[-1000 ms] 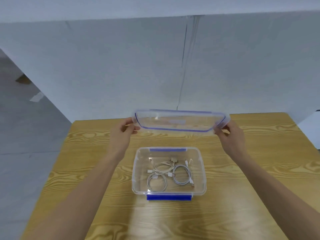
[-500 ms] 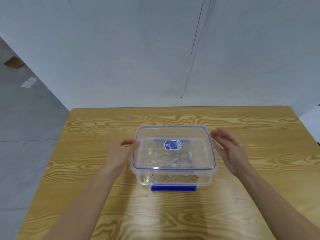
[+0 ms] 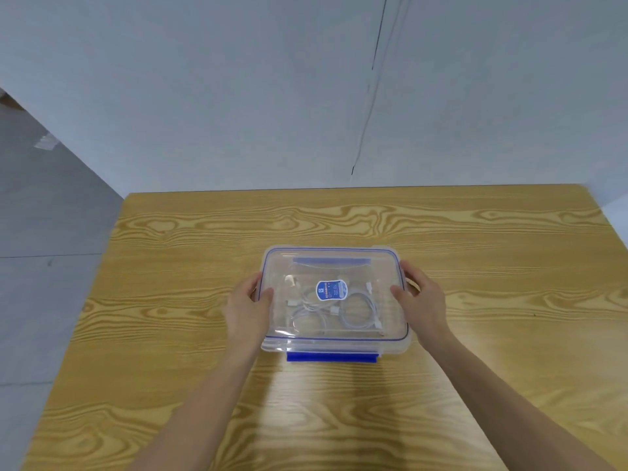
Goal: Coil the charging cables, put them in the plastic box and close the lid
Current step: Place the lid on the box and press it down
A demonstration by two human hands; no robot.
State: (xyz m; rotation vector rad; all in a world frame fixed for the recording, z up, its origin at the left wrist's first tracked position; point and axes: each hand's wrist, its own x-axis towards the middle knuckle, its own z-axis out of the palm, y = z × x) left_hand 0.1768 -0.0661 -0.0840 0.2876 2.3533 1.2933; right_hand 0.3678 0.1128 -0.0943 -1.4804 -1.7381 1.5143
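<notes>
Clear lid [image 3: 380, 266], perhaps unlatched, gripped by left hand [image 3: 246, 311], right hand [image 3: 421, 300]; cables [image 3: 356, 312] blurred beneath.

Two forearms were bare from near frame edge to wrists. Left hand [image 3: 246, 309] and right hand [image 3: 421, 300] bare too; fingers slender, wrists narrow.

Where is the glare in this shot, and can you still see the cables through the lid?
Head view: a pale glare patch sits on the clear lid near its front-left corner, and a broad sheen lies on the table in front of the box; the cables show through, slightly hazy.
</notes>
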